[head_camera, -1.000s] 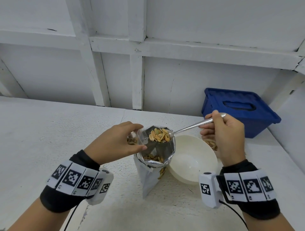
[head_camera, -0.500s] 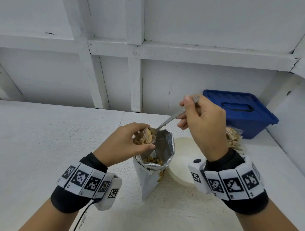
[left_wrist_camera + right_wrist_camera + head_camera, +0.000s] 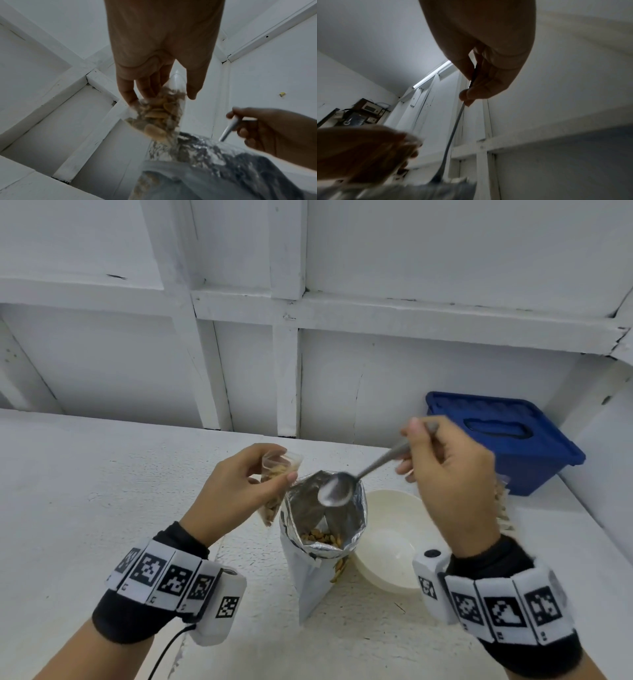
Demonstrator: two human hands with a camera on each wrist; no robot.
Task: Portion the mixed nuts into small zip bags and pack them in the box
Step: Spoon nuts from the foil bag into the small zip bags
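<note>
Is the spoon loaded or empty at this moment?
Empty. In the head view the spoon bowl shows bare metal above the open foil pouch, while the right hand grips its handle.

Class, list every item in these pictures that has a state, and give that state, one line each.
small zip bag: open, part filled
foil pouch: open, upright
spoon: empty
bowl: empty
blue box: lid on
left hand: holds bag
right hand: holds spoon
</note>
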